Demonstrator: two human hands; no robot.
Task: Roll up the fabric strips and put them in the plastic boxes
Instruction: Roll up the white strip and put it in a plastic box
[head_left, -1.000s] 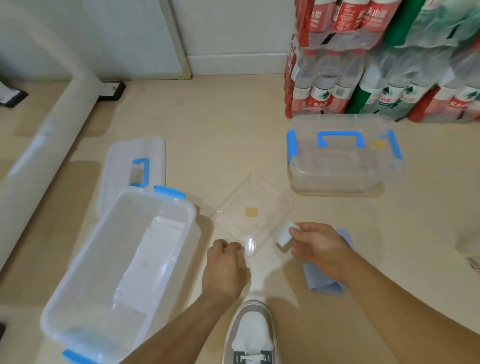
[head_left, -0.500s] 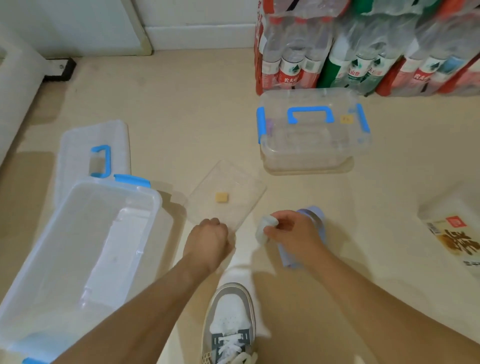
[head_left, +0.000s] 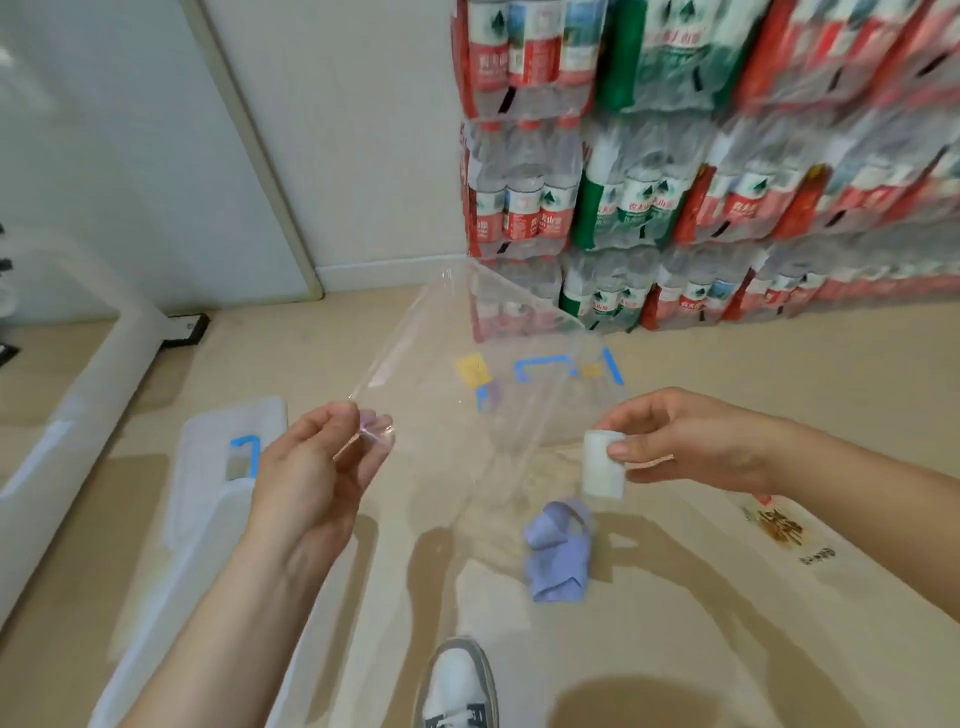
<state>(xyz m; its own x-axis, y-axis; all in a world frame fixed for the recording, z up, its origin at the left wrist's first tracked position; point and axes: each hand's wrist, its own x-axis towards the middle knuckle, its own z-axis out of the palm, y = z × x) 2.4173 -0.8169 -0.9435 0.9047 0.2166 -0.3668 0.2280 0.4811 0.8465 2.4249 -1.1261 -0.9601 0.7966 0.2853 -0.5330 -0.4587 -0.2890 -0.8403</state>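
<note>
A pale beige smooth floor (head_left: 753, 364) fills the lower half of the frame, with soft brownish shadows along the bottom edge. At upper centre stands a plain white wall (head_left: 363, 130) with a white baseboard (head_left: 389, 270); a slanting beige frame strip (head_left: 260, 156) edges it on the left. Shrink-wrapped packs of water bottles with red and green labels (head_left: 675, 197) are stacked at upper right (blurred). At left a thick white padded tube (head_left: 78, 426) slopes down beside a small black bracket (head_left: 189, 327).

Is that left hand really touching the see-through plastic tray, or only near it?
Touching. The head view shows the left hand pinching a corner of the clear tray between thumb and fingers, holding it tilted up off the floor.
</note>
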